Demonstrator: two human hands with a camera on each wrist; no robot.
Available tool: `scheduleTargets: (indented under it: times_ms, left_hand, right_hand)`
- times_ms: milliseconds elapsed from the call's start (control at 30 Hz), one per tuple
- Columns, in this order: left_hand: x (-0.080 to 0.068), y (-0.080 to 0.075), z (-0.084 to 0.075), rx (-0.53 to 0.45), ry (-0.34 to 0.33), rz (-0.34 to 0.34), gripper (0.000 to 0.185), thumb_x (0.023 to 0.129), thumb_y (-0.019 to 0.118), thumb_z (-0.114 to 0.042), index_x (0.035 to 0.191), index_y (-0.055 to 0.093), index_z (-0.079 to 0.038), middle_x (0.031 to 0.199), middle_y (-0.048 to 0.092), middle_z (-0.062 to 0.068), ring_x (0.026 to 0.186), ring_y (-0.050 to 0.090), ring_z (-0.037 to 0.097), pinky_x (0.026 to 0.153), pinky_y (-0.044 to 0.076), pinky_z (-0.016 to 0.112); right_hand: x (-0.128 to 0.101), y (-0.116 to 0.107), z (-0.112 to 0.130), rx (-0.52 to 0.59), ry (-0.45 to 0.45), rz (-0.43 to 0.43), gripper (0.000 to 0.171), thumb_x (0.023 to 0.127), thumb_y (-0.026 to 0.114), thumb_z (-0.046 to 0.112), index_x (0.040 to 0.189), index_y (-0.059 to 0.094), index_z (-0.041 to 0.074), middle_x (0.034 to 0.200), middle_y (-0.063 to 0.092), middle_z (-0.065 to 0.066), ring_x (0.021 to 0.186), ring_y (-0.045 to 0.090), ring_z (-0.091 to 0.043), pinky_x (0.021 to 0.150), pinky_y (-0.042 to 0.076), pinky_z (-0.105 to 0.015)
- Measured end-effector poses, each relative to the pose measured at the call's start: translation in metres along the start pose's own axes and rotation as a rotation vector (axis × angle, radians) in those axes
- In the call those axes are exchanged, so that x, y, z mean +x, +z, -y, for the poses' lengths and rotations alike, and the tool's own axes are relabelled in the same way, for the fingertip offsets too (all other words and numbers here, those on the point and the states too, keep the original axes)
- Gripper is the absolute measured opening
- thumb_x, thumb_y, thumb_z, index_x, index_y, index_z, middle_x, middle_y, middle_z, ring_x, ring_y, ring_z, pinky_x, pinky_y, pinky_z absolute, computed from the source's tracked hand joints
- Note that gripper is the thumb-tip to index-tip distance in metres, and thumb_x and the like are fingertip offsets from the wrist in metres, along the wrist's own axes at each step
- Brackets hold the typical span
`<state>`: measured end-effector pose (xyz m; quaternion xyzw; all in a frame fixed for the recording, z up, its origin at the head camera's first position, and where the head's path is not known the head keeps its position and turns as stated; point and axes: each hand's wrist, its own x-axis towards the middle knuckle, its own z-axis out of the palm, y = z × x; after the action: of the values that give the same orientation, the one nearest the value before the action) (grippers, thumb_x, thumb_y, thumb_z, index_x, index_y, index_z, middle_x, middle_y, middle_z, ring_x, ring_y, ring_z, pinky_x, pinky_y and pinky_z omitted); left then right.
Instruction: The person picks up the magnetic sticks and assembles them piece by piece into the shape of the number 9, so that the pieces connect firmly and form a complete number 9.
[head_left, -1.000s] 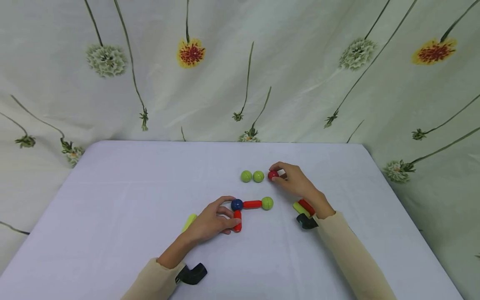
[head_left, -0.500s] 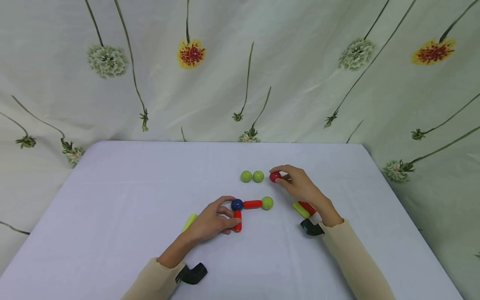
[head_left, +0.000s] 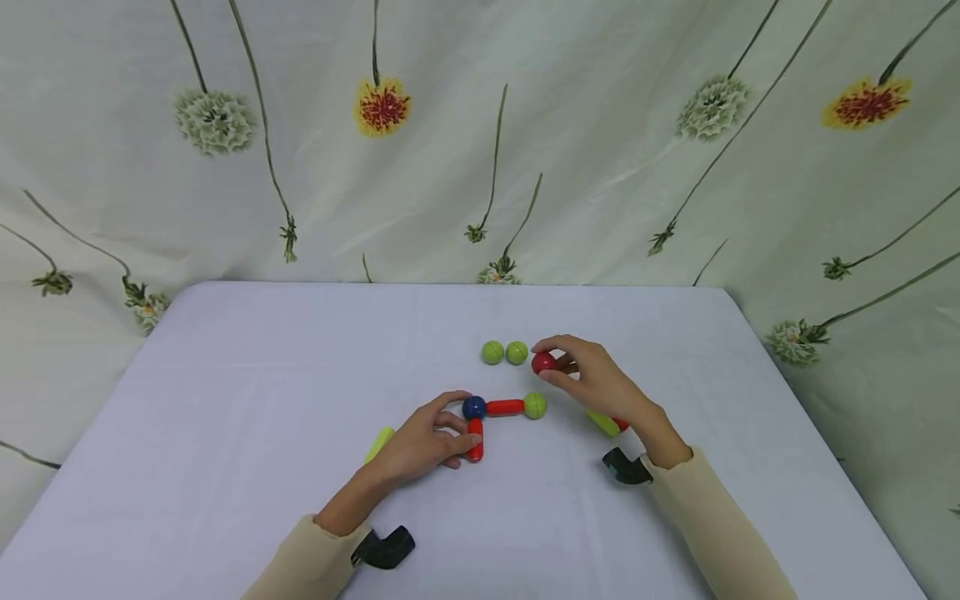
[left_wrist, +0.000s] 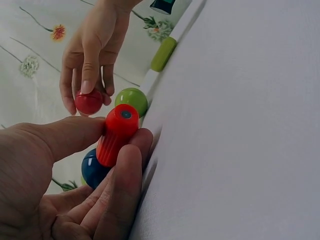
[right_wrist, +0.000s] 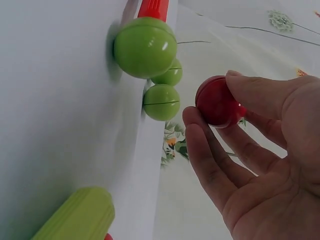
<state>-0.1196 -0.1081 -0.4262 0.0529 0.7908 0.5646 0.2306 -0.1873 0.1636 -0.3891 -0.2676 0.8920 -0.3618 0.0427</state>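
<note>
My left hand [head_left: 423, 442] grips a red magnetic rod [left_wrist: 117, 135], thumb on one side and fingers on the other. That rod joins a blue ball [head_left: 474, 407], which the left index finger touches. From the blue ball a second red rod [head_left: 505, 407] runs right to a green ball [head_left: 534, 406], making an L shape on the table. My right hand [head_left: 600, 379] pinches a red ball [right_wrist: 217, 102] between thumb and fingertips, held above the table, just behind the L's green ball and right of two loose green balls [head_left: 492, 352] [head_left: 517, 352].
A yellow-green rod [head_left: 603, 423] and a red rod [head_left: 621, 424] lie partly under the right forearm. Another yellow-green rod [head_left: 379, 444] is half hidden by the left hand. A flowered cloth [head_left: 600, 150] hangs behind the white table [head_left: 247, 400].
The right hand has drawn the red ball first slightly right, then toward the near side and left. The left hand and the L-shaped piece have stayed almost still.
</note>
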Motion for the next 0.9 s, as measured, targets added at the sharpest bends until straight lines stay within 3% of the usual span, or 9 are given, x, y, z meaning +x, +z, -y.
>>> scheduleTargets:
  times_ms: [433,900]
  left_hand:
    - [0.002,0.000,0.000,-0.059,-0.022,0.000,0.061,0.085,0.069,-0.023,0.138,0.040,-0.018,0.106,0.063,0.010,0.074,0.066,0.016,0.065,0.056,0.032]
    - [-0.001,0.000,0.001,-0.055,0.013,0.001,0.062,0.084,0.069,-0.022,0.138,0.039,-0.015,0.102,0.063,0.011,0.072,0.066,0.017,0.065,0.056,0.032]
  right_hand:
    - [-0.012,0.014,0.023,0.038,-0.068,0.110,0.037,0.087,0.066,0.014,0.122,0.057,0.013,0.114,0.062,0.005,0.096,0.064,-0.011,0.088,0.052,-0.030]
    - [-0.020,0.031,0.038,0.079,-0.136,0.266,0.033,0.090,0.062,0.014,0.123,0.057,0.013,0.116,0.062,0.006,0.101,0.061,-0.008,0.089,0.051,-0.028]
